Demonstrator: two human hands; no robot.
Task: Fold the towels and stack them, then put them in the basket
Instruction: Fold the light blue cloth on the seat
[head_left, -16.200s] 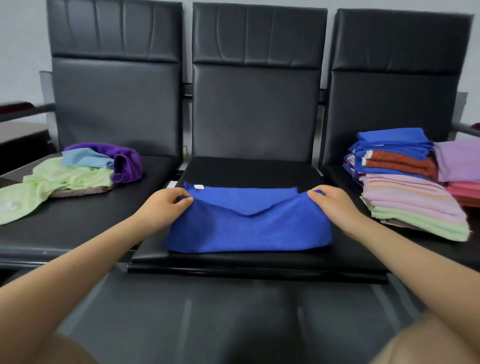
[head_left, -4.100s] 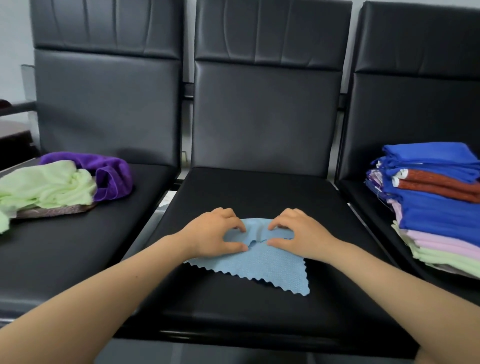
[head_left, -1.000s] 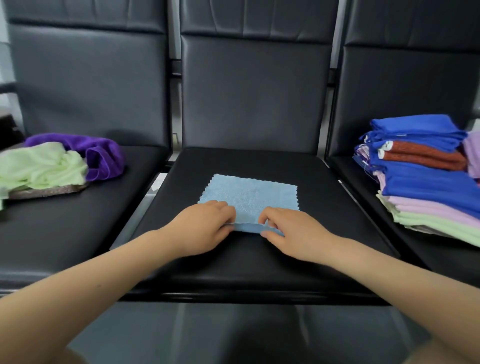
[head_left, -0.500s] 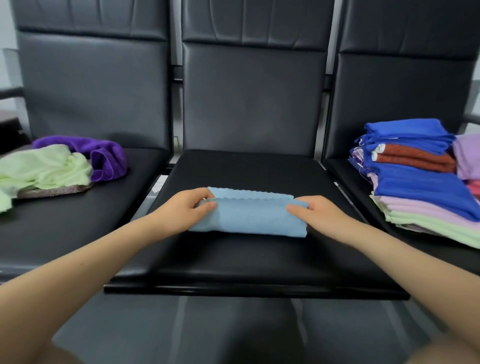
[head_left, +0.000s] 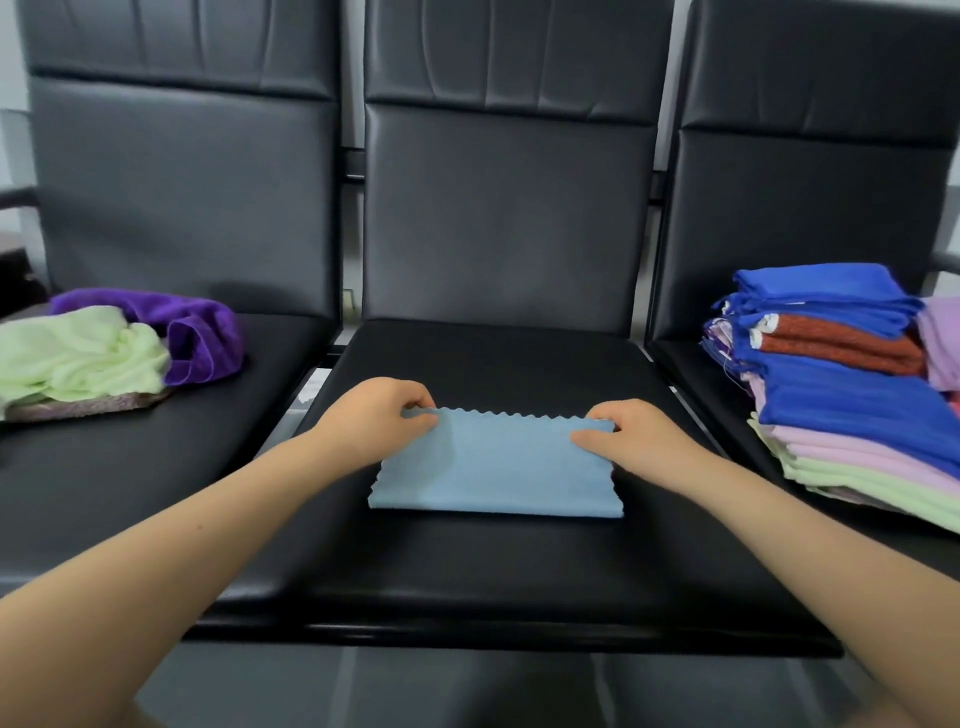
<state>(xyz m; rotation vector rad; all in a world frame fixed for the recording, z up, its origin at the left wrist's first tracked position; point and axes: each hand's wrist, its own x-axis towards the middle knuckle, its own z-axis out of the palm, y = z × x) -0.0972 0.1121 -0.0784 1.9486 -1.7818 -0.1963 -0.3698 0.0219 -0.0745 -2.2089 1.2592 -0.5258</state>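
In the head view, the light-blue cloth (head_left: 496, 465) is laid on the middle seat (head_left: 493, 561), long axis left to right. Its far zigzag edge is pinched at both corners by the left hand (head_left: 376, 415) and right hand (head_left: 626, 434) (equally near); thin, smooth, half-folded.

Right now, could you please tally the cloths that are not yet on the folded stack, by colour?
Light blue: 1, the light blue cloth on the middle seat, both hands pinching its far corners
Pale green: 1, the pale green towel crumpled on the left seat
Purple: 1, the purple towel beside it
Total: 3

The stack has too many hidden layers to count.
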